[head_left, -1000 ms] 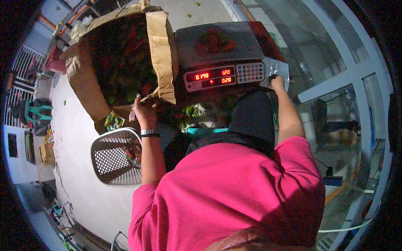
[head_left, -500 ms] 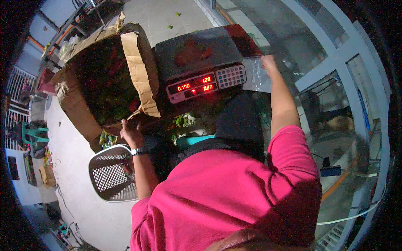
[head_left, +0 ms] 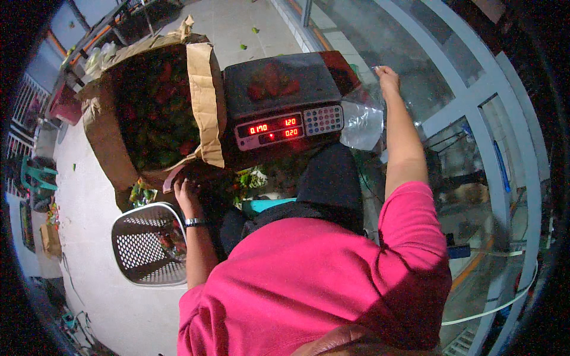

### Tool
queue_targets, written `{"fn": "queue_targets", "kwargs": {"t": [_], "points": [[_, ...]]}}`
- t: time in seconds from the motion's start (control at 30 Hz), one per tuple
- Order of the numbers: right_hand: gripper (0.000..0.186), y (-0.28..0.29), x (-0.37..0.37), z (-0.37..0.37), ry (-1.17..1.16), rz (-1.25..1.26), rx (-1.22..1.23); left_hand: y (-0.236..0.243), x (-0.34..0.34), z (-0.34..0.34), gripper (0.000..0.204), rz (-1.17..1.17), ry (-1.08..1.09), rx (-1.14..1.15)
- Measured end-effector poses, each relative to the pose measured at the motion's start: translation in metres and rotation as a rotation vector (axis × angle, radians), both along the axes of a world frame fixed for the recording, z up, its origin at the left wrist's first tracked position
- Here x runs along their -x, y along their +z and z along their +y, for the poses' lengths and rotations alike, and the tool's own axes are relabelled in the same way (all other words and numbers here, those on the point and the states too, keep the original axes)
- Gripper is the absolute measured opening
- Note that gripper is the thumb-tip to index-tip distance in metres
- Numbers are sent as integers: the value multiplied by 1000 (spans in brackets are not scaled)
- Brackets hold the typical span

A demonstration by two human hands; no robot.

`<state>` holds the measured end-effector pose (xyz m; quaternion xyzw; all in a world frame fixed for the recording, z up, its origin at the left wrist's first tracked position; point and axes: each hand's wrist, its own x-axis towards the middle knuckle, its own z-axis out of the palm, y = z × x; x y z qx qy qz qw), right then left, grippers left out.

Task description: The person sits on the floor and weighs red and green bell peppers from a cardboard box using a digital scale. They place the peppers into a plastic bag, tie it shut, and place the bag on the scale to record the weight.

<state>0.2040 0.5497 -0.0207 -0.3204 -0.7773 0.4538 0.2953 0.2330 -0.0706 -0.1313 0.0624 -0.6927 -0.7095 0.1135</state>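
Note:
A clear plastic bag point(head_left: 362, 123) hangs from my right hand point(head_left: 389, 80), whose fingers are pinched on its upper edge. Behind and left of the bag stands a dark weighing scale point(head_left: 323, 118) with a lit red display and a keypad. Reddish pieces point(head_left: 273, 80) lie on its dark top. My left hand point(head_left: 189, 196), with a metal-banded watch on the wrist, is at the near edge of a large open cardboard box point(head_left: 205, 104). Its fingers are curled by a pinkish strip point(head_left: 172, 179); what they grip is unclear. Red and green produce point(head_left: 157, 113) fills the shadowed box.
A white perforated basket point(head_left: 139, 249) stands on the floor below my left forearm, with something reddish inside. At the right is a grey-framed glass door point(head_left: 469, 104). Far left are a green plastic stool point(head_left: 38, 178) and a brown paper bag point(head_left: 50, 237).
My right hand has lifted slightly, and the plastic bag now hangs lower and more spread out beside the scale. My left hand's fingers have curled by a pinkish strip at the box edge.

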Motion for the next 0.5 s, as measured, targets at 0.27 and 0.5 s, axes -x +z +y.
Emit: {"fn": "queue_targets", "kwargs": {"t": [0.27, 0.5], "points": [[84, -37, -29, -37, -358, -401, -96, -6, 0, -10, 18, 0, -34, -17], [82, -127, -21, -49, -81, -999, -73, -16, 9, -17, 11, 46, -177, 807]]}}
